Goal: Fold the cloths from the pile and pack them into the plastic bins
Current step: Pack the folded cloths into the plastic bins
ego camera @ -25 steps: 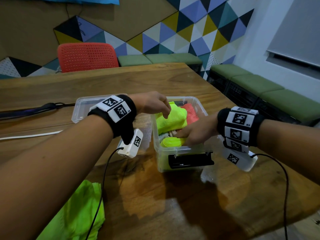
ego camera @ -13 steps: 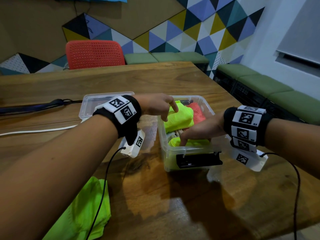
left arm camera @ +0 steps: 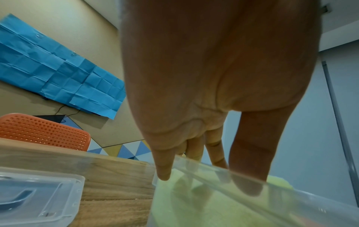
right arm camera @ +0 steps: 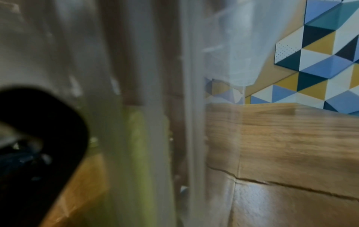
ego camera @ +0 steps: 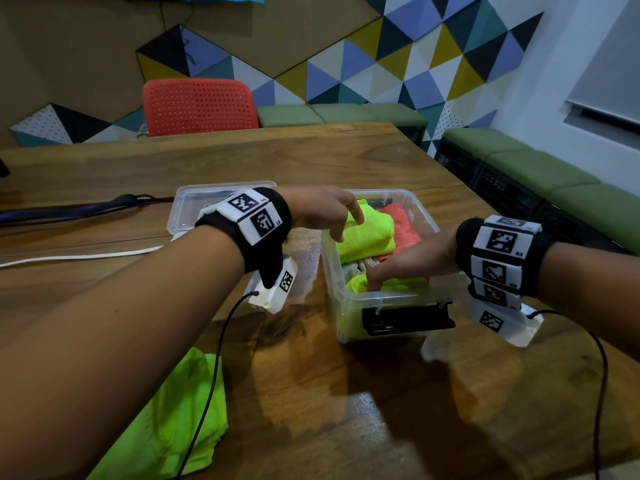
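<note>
A clear plastic bin (ego camera: 381,301) stands on the wooden table and holds folded cloths. At its far side lies a neon yellow cloth (ego camera: 370,233) next to a red cloth (ego camera: 403,226). A pale cloth (ego camera: 360,266) sits in the middle, and another neon yellow cloth (ego camera: 398,284) at the near end. My left hand (ego camera: 332,216) hovers over the bin's left rim with straight fingers pointing down at the far yellow cloth. My right hand (ego camera: 398,268) reaches in from the right and presses on the near yellow cloth. In the left wrist view my left hand (left arm camera: 213,153) hangs over the bin rim (left arm camera: 252,181). The right wrist view shows only the blurred bin wall (right arm camera: 190,107).
The bin's clear lid (ego camera: 194,202) lies left of the bin. A loose neon green cloth (ego camera: 180,417) lies at the table's near left edge. A black latch (ego camera: 405,318) hangs on the bin's front. A red chair (ego camera: 201,105) and green benches (ego camera: 554,178) border the table.
My left hand's fingers have lifted and straightened over the far yellow cloth. My right hand stays pressed on the near yellow cloth. The head view has shifted slightly.
</note>
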Demonstrator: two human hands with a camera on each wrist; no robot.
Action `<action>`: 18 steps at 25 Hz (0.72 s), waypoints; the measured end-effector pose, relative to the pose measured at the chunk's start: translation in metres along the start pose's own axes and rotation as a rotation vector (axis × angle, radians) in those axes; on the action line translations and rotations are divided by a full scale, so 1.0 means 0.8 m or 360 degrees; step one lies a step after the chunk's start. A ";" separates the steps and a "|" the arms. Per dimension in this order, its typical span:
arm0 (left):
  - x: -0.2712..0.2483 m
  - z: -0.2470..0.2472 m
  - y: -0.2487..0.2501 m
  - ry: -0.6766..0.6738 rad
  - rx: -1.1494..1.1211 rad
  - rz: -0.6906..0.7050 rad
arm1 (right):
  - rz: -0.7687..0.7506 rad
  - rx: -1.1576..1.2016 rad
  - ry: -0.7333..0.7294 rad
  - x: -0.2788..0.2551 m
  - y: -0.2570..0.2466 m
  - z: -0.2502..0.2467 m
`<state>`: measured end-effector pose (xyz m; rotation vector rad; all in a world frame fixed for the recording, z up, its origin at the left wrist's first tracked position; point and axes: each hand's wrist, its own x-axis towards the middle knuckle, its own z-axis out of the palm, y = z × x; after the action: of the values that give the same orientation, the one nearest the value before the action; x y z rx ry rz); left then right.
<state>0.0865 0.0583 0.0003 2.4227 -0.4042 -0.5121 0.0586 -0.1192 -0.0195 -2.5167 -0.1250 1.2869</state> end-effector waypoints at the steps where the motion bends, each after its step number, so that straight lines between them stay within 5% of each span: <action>1: 0.000 0.000 0.001 -0.0001 0.0009 -0.0005 | 0.0003 -0.0003 -0.0011 0.001 0.001 -0.001; 11: -0.008 0.000 0.007 0.0041 0.0023 -0.0020 | -0.0086 0.0011 0.0067 0.019 0.012 -0.006; 15: -0.030 -0.014 0.003 0.0273 -0.0147 0.0087 | -0.0137 -0.0175 0.0062 -0.005 0.001 -0.006; 18: -0.063 -0.038 -0.003 0.0476 -0.0206 0.0078 | -0.0213 -0.0672 0.0231 -0.036 -0.018 -0.015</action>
<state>0.0563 0.0959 0.0338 2.3098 -0.2910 -0.1447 0.0520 -0.1143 0.0138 -2.8799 -0.5764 1.1137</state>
